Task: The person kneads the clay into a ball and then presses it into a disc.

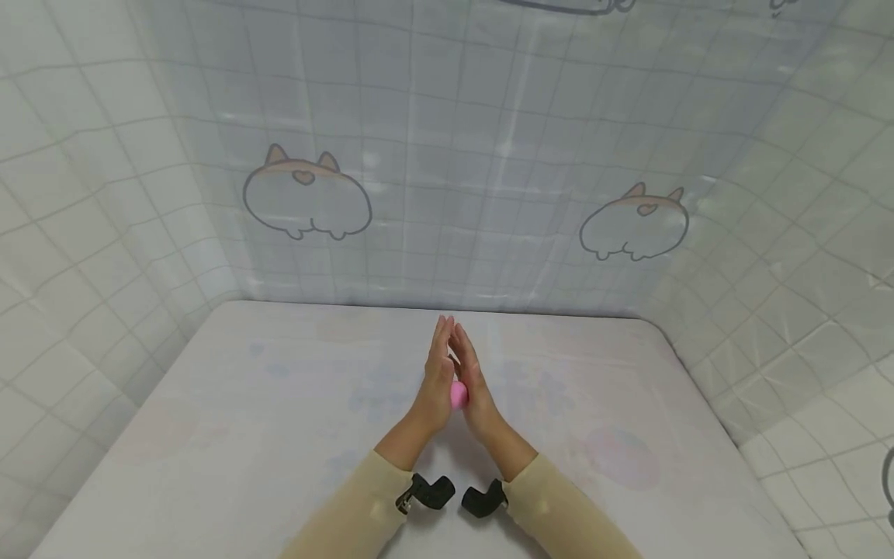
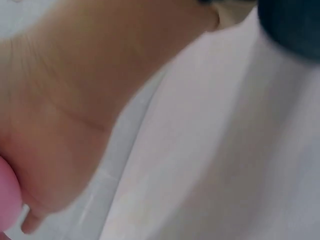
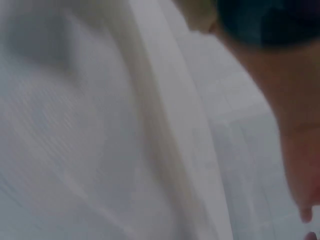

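Over the middle of a white table (image 1: 244, 411) my two hands are pressed palm to palm, fingers straight and pointing away from me. A small pink ball-like thing (image 1: 458, 395) is squeezed between the heels of the left hand (image 1: 434, 380) and the right hand (image 1: 477, 388), and only a sliver of it shows. The left wrist view is blurred. It shows the left hand (image 2: 65, 100) close up with the pink thing (image 2: 7, 200) at its lower edge. The right wrist view is also blurred, with the right hand (image 3: 295, 130) at the right edge.
A grid-patterned sheet with cartoon animal prints (image 1: 306, 194) closes off the back and both sides of the table. The tabletop bears faint pastel prints (image 1: 621, 458). Black camera mounts sit on the left wrist (image 1: 426, 491) and the right wrist (image 1: 484, 498), at cream sleeves.
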`<control>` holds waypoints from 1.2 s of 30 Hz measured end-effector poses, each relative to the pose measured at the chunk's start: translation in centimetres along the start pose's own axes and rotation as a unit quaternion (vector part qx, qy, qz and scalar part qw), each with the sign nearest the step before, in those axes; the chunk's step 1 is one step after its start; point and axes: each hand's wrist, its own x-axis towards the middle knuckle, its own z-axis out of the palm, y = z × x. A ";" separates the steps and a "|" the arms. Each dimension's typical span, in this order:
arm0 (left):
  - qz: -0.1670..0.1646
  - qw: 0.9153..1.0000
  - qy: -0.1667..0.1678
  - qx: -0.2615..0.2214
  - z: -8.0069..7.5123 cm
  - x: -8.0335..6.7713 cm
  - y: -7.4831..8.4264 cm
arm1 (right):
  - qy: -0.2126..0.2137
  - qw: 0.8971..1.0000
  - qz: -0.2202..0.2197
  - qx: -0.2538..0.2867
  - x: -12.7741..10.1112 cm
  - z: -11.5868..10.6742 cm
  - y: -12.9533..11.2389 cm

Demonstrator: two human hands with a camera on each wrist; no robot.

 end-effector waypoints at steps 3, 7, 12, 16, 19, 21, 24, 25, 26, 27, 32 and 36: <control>-0.010 1.000 0.005 0.010 -0.1 0.0 -0.7 | 0.006 1.000 -0.009 -0.002 -0.3 0.3 -0.3; -0.030 0.999 0.006 0.021 -0.2 0.0 -1.4 | 0.018 1.000 -0.024 -0.007 -0.3 0.3 -0.9; -0.061 0.998 -0.006 0.028 -0.1 -0.3 -2.2 | 0.036 0.998 -0.050 -0.020 0.1 0.2 -2.0; -0.062 0.997 -0.027 0.034 0.2 -0.5 -2.5 | 0.053 0.996 -0.059 -0.037 0.6 -0.2 -2.6; -0.055 0.997 -0.047 0.033 0.4 -0.8 -2.4 | 0.068 0.995 -0.055 -0.044 1.0 -0.6 -2.7; -0.055 0.996 -0.061 0.024 0.5 -1.1 -2.2 | 0.077 0.994 -0.052 -0.048 1.3 -0.9 -2.6; -0.061 0.995 -0.084 0.000 0.5 -1.5 -1.8 | 0.080 0.994 -0.041 -0.058 1.6 -1.3 -2.3; -0.064 0.994 -0.092 -0.011 0.5 -1.6 -1.7 | 0.078 0.994 -0.034 -0.064 1.6 -1.5 -2.1; -0.067 0.992 -0.100 -0.027 0.5 -1.7 -1.6 | 0.074 0.995 -0.024 -0.068 1.6 -1.6 -1.9; -0.070 0.991 -0.107 -0.044 0.5 -1.8 -1.4 | 0.069 0.995 -0.010 -0.069 1.6 -1.7 -1.7; -0.071 0.983 -0.112 -0.125 0.4 -1.7 -0.9 | 0.040 0.995 0.054 -0.072 1.3 -2.0 -0.7; -0.051 0.986 -0.079 -0.138 0.2 -1.3 -0.6 | 0.018 0.994 0.063 -0.084 1.0 -1.7 -0.2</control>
